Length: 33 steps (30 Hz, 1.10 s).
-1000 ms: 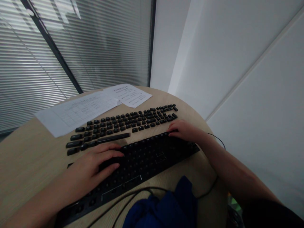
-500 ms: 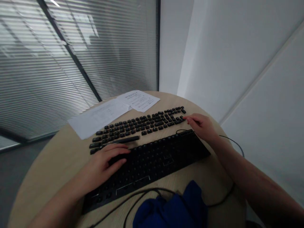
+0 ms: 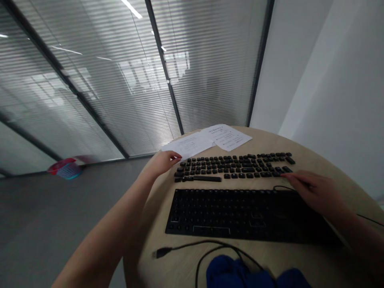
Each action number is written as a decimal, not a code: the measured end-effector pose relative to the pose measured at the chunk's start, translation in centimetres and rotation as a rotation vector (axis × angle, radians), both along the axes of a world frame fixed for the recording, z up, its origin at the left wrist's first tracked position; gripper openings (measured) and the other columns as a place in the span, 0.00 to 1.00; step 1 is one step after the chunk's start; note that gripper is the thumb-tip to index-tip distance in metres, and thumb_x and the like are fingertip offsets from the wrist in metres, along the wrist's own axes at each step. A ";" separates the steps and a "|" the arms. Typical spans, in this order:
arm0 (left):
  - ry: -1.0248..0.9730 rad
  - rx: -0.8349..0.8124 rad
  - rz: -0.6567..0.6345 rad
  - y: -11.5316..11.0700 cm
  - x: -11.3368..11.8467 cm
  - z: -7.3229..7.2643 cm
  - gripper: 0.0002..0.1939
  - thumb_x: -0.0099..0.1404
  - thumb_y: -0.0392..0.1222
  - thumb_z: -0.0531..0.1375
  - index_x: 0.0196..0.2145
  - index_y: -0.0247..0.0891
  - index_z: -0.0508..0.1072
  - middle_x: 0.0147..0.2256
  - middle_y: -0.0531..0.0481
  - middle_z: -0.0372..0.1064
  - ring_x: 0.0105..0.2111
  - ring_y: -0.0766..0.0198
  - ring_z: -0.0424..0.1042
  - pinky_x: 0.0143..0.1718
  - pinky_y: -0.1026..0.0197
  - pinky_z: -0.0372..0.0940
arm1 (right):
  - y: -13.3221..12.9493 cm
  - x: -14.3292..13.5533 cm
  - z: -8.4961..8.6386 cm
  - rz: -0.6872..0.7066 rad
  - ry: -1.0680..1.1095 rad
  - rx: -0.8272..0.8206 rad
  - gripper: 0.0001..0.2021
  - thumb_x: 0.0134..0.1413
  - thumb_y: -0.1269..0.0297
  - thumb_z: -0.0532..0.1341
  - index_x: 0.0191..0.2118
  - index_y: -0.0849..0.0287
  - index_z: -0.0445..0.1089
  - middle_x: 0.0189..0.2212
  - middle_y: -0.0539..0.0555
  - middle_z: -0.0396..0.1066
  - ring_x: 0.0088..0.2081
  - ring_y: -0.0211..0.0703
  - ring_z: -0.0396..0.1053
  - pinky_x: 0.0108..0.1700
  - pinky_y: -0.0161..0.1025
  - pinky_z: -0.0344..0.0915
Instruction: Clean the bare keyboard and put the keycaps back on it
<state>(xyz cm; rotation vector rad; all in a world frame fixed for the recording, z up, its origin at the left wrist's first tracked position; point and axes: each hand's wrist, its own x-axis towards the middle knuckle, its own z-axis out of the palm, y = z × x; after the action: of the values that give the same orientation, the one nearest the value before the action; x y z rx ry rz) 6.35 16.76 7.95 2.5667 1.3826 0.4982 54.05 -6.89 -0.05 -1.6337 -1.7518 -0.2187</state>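
Note:
Rows of loose black keycaps (image 3: 222, 165) lie on the round wooden table (image 3: 159, 200) behind a black keyboard base (image 3: 216, 212). A long spacebar (image 3: 207, 178) is in the front row of the caps. At the left end of the rows, my left hand (image 3: 166, 161) has its thumb and fingers pinched together beside the top left caps; anything between them is too small to make out. My right hand (image 3: 312, 186) is closed too, its fingertips touching a keycap at the right end of the front row, over the base's back right part.
White printed sheets (image 3: 231, 138) lie at the table's back. A black cable (image 3: 207, 242) with a USB plug (image 3: 162, 252) and a blue cloth (image 3: 237, 274) are at the front. A red and blue basket (image 3: 67, 169) stands on the floor at left.
The view has turned left. My left hand has moved off the keyboard base to the far left end of the keycap rows. My right hand remains near the right end of the caps.

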 end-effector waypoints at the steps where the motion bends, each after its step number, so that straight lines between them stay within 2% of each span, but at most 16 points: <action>1: 0.018 -0.016 -0.007 0.6 0.6 -0.2 0.11 0.70 0.42 0.61 0.43 0.37 0.82 0.40 0.43 0.82 0.38 0.56 0.78 0.46 0.52 0.71 | 0.1 0.1 -0.2 -0.005 -0.006 -0.004 0.18 0.66 0.51 0.56 0.41 0.53 0.82 0.39 0.58 0.83 0.39 0.58 0.82 0.37 0.51 0.78; 4: 0.072 -0.060 -0.032 2.2 2.4 -0.4 0.11 0.72 0.45 0.62 0.47 0.37 0.79 0.44 0.45 0.79 0.43 0.57 0.78 0.49 0.49 0.72 | 0.4 0.4 -0.8 -0.023 -0.013 0.005 0.17 0.65 0.51 0.57 0.39 0.50 0.82 0.39 0.58 0.83 0.38 0.58 0.82 0.38 0.50 0.79; 7: 0.116 -0.090 -0.045 3.8 3.5 -0.9 0.16 0.73 0.48 0.62 0.53 0.37 0.74 0.52 0.43 0.74 0.47 0.56 0.76 0.49 0.47 0.74 | 0.5 0.8 -1.4 -0.062 -0.018 0.003 0.16 0.64 0.50 0.57 0.38 0.48 0.83 0.38 0.58 0.83 0.38 0.57 0.82 0.38 0.47 0.78; 12: 0.143 -0.106 -0.052 5.6 3.3 -2.7 0.18 0.73 0.48 0.62 0.56 0.38 0.72 0.55 0.42 0.72 0.49 0.54 0.75 0.49 0.46 0.74 | 0.4 1.0 -1.7 -0.104 -0.021 -0.043 0.21 0.62 0.48 0.56 0.40 0.53 0.83 0.39 0.56 0.83 0.40 0.57 0.82 0.41 0.48 0.78; 18: 0.142 -0.101 -0.072 6.1 2.8 -4.3 0.18 0.73 0.48 0.62 0.56 0.38 0.73 0.55 0.42 0.72 0.50 0.54 0.75 0.50 0.46 0.74 | 0.4 0.9 -1.4 -0.201 -0.001 -0.059 0.24 0.58 0.45 0.55 0.38 0.55 0.83 0.38 0.57 0.83 0.40 0.58 0.81 0.42 0.48 0.77; 33: 0.092 -0.148 -0.128 6.5 3.3 -5.6 0.18 0.73 0.48 0.63 0.56 0.37 0.73 0.54 0.42 0.72 0.49 0.54 0.75 0.49 0.47 0.74 | -0.4 -0.9 1.3 -0.301 0.115 -0.157 0.23 0.49 0.44 0.56 0.35 0.54 0.81 0.37 0.59 0.83 0.38 0.61 0.79 0.41 0.50 0.74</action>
<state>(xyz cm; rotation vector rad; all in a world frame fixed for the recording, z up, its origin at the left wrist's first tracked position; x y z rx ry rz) 9.65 23.24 2.40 2.5637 1.2229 0.2503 53.15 -7.30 1.24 -1.9828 -1.4635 -0.1259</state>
